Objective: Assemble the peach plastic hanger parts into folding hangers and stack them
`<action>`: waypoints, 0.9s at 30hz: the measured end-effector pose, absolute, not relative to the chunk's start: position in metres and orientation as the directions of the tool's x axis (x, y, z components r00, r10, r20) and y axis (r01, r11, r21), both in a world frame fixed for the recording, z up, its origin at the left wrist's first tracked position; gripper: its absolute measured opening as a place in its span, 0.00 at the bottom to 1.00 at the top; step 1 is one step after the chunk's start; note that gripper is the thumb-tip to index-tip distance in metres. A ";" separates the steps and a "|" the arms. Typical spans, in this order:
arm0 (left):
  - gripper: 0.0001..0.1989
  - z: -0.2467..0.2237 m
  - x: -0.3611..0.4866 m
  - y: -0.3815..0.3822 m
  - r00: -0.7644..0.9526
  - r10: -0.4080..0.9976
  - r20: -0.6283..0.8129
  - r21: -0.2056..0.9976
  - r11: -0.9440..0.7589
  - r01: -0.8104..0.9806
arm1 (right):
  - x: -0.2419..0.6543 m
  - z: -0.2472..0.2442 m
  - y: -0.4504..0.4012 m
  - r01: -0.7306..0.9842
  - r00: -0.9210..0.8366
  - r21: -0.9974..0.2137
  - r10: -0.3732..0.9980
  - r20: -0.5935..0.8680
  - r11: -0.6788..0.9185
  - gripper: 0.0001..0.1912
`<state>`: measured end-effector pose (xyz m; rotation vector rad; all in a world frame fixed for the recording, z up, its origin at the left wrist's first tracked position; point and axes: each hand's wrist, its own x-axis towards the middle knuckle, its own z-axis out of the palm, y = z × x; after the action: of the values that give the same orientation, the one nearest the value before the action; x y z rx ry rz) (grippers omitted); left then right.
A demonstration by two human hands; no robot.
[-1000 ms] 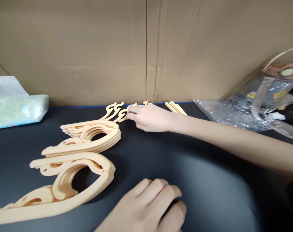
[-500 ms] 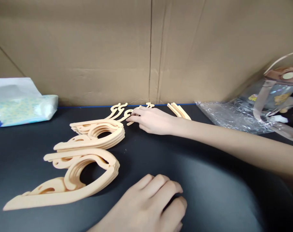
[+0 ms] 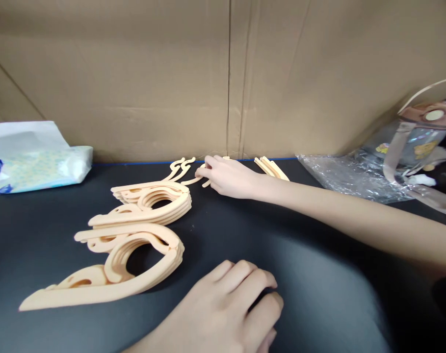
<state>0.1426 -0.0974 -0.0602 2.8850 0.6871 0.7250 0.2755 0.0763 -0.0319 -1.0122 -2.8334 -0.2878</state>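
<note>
My right hand [image 3: 228, 176] reaches to the back of the black table, its fingers pinched on a cream hanger hook [image 3: 193, 181] whose curl they mostly cover. Two more loose hooks [image 3: 177, 169] lie just left of it. My left hand [image 3: 232, 309] rests low in the view, knuckles up, fingers loosely bent and partly apart. No object shows in it, though the fingertips are partly hidden. To its left lies a stack of folded cream hangers [image 3: 145, 274], with a second stack [image 3: 164, 211] directly behind.
Several cream hanger arms [image 3: 272, 167] lie together at the back, right of my right hand. Clear plastic wrap [image 3: 340, 174] and a transparent bottle with a strap [image 3: 410, 142] stand at the right. A tissue pack [image 3: 42, 164] is at the left. A cardboard wall [image 3: 152, 83] closes off the back.
My right hand has shifted slightly right, and the hook under its fingers has moved with it. My left hand stays almost where it was. The view has shifted a little.
</note>
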 end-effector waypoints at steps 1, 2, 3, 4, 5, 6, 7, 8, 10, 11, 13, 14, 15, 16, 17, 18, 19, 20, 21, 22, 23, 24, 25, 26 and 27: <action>0.06 -0.061 0.143 -0.097 0.787 0.447 0.425 0.187 -0.894 0.407 | 0.277 -0.031 0.076 0.641 -0.766 0.134 0.618 0.179 0.756 0.20; 0.07 -0.061 0.142 -0.097 0.790 0.447 0.420 0.183 -0.894 0.408 | 0.280 -0.030 0.075 0.643 -0.764 0.129 0.619 0.181 0.755 0.20; 0.08 -0.061 0.142 -0.097 0.793 0.440 0.422 0.178 -0.898 0.403 | 0.283 -0.030 0.074 0.642 -0.764 0.125 0.619 0.183 0.756 0.19; 0.08 -0.061 0.143 -0.096 0.795 0.434 0.424 0.176 -0.901 0.397 | 0.286 -0.030 0.072 0.638 -0.767 0.120 0.615 0.183 0.761 0.19; 0.08 -0.060 0.143 -0.096 0.795 0.434 0.424 0.175 -0.900 0.398 | 0.289 -0.031 0.070 0.631 -0.773 0.118 0.608 0.181 0.767 0.18; 0.09 -0.060 0.143 -0.096 0.794 0.434 0.425 0.175 -0.901 0.398 | 0.293 -0.032 0.067 0.619 -0.782 0.113 0.597 0.180 0.777 0.18; 0.08 -0.059 0.143 -0.096 0.795 0.434 0.422 0.175 -0.900 0.399 | 0.297 -0.033 0.064 0.606 -0.791 0.103 0.584 0.182 0.789 0.19; 0.08 -0.059 0.143 -0.096 0.795 0.435 0.423 0.175 -0.900 0.399 | 0.301 -0.034 0.062 0.591 -0.801 0.090 0.569 0.187 0.802 0.20; 0.08 -0.059 0.143 -0.096 0.793 0.446 0.414 0.178 -0.894 0.410 | 0.308 -0.037 0.057 0.556 -0.819 0.051 0.537 0.203 0.829 0.23; 0.08 -0.060 0.143 -0.095 0.796 0.442 0.414 0.179 -0.897 0.405 | 0.311 -0.037 0.055 0.543 -0.824 0.031 0.526 0.210 0.839 0.25; 0.07 -0.062 0.142 -0.094 0.803 0.415 0.428 0.176 -0.910 0.376 | 0.315 -0.038 0.054 0.526 -0.831 -0.003 0.515 0.210 0.850 0.26; 0.07 -0.063 0.142 -0.093 0.807 0.398 0.436 0.172 -0.917 0.360 | 0.316 -0.038 0.053 0.520 -0.834 -0.016 0.511 0.209 0.854 0.26; 0.07 -0.064 0.142 -0.092 0.809 0.389 0.440 0.168 -0.921 0.352 | 0.317 -0.038 0.052 0.514 -0.836 -0.027 0.508 0.208 0.857 0.26; 0.07 -0.064 0.143 -0.092 0.810 0.386 0.442 0.163 -0.922 0.351 | 0.317 -0.038 0.051 0.506 -0.839 -0.035 0.502 0.210 0.862 0.26; 0.07 -0.064 0.143 -0.092 0.802 0.412 0.431 0.168 -0.911 0.378 | 0.317 -0.037 0.049 0.496 -0.844 -0.046 0.493 0.211 0.867 0.26; 0.07 -0.063 0.143 -0.093 0.796 0.429 0.427 0.171 -0.903 0.394 | 0.318 -0.037 0.047 0.484 -0.848 -0.056 0.484 0.215 0.873 0.26; 0.06 -0.062 0.143 -0.094 0.791 0.439 0.426 0.175 -0.898 0.404 | 0.319 -0.037 0.043 0.471 -0.853 -0.069 0.474 0.219 0.880 0.26; 0.06 -0.061 0.143 -0.095 0.786 0.450 0.424 0.179 -0.893 0.414 | 0.320 -0.037 0.038 0.455 -0.858 -0.084 0.462 0.225 0.886 0.26; 0.06 -0.059 0.143 -0.096 0.787 0.446 0.427 0.180 -0.894 0.410 | 0.323 -0.037 0.033 0.442 -0.861 -0.098 0.452 0.235 0.892 0.26; 0.06 -0.059 0.143 -0.097 0.786 0.446 0.428 0.180 -0.894 0.410 | 0.326 -0.038 0.026 0.424 -0.864 -0.114 0.439 0.245 0.898 0.25; 0.05 -0.058 0.143 -0.098 0.785 0.448 0.428 0.181 -0.893 0.411 | 0.330 -0.038 0.019 0.411 -0.864 -0.125 0.430 0.264 0.903 0.24; 0.05 -0.058 0.143 -0.098 0.786 0.442 0.433 0.181 -0.896 0.405 | 0.335 -0.039 0.012 0.402 -0.864 -0.137 0.424 0.270 0.906 0.24; 0.05 -0.058 0.143 -0.097 0.789 0.438 0.430 0.183 -0.898 0.399 | 0.340 -0.039 0.005 0.396 -0.861 -0.146 0.422 0.284 0.907 0.23; 0.06 -0.059 0.143 -0.097 0.791 0.423 0.443 0.184 -0.906 0.381 | 0.345 -0.039 -0.003 0.401 -0.859 -0.152 0.429 0.281 0.903 0.23; 0.07 -0.059 0.143 -0.096 0.793 0.384 0.473 0.177 -0.923 0.341 | 0.351 -0.039 -0.010 0.404 -0.859 -0.157 0.433 0.273 0.901 0.23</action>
<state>0.1427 -0.0961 -0.0586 2.8958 0.5869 0.7918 0.3511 -0.0098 -0.0389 -0.6230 -2.7631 0.1346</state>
